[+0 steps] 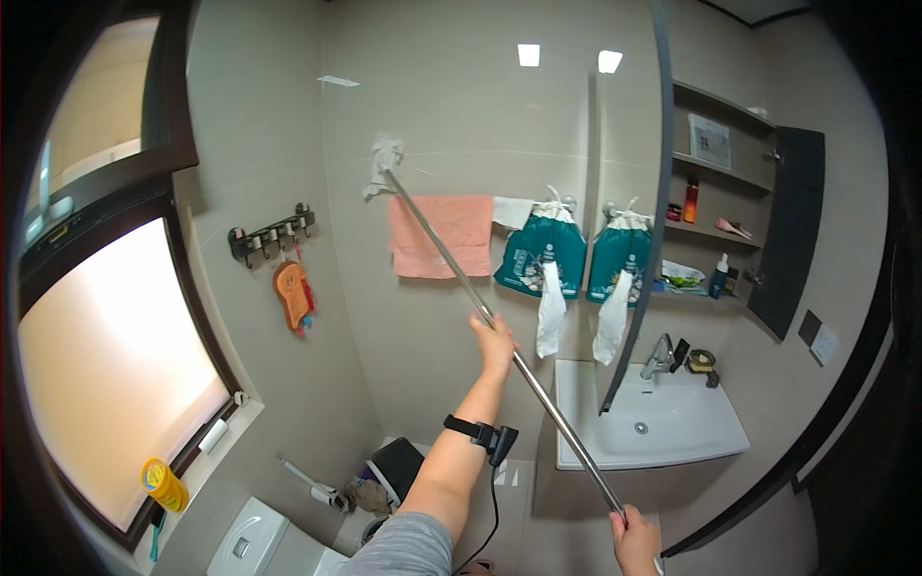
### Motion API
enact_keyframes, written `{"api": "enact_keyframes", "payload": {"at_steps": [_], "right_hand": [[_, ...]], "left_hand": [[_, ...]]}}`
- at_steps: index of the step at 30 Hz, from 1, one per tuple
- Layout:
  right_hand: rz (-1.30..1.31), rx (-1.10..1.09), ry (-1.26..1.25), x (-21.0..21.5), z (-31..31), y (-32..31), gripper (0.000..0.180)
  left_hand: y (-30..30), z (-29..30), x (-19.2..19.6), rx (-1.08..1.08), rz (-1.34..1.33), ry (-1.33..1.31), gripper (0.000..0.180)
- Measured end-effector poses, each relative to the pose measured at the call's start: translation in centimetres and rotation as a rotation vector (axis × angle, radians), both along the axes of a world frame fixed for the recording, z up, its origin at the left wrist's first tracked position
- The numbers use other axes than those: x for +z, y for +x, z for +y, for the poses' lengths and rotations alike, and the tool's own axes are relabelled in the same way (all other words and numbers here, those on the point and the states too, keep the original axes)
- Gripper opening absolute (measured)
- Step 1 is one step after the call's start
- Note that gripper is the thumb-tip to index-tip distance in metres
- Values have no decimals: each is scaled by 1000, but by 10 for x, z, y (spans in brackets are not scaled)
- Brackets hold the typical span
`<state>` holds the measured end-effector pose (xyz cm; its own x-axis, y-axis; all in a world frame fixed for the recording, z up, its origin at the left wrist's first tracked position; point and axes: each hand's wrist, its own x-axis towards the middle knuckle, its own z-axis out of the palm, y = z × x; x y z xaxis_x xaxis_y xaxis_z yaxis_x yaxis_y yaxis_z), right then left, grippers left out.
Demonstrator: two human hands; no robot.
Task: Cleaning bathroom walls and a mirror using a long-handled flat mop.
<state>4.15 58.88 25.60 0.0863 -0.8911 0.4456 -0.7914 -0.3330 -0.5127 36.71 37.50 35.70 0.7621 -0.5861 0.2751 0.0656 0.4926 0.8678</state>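
A long metal pole (pixel 547 396) slants across the view from the lower right to the upper left. Wrapped around its middle, my left hand (pixel 495 344) is closed on it; a black strap sits on that forearm. Down near the pole's lower end, my right hand (pixel 636 540) is closed on it too. At the top end, a crumpled white cloth (pixel 385 165) lies against the tiled wall, just above a pink towel (pixel 442 238) on a rail. Part of the towel passes behind the pole.
Right of the towel hangs a teal drawstring bag (pixel 543 252), seemingly reflected in the open mirror door (pixel 629 326). Below is a white washbasin (pixel 615 437). A shelved cabinet (pixel 720 200) stands open. At left are a hook rack (pixel 274 233), window (pixel 125 365), yellow canister (pixel 165 485) and toilet (pixel 274 547).
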Motion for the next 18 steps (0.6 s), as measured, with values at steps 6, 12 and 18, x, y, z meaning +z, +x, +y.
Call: {"api": "enact_keyframes", "payload": {"at_steps": [6, 12, 18], "right_hand": [[-14, -49, -155, 30, -2, -21, 19], [22, -107, 231, 9, 39, -72, 30], [-194, 113, 456, -56, 40, -61, 33]], "left_hand": [[-19, -15, 18, 50, -184, 98, 57], [-79, 4, -9, -160, -201, 178, 61], [-51, 16, -44, -167, -293, 189, 63]]}}
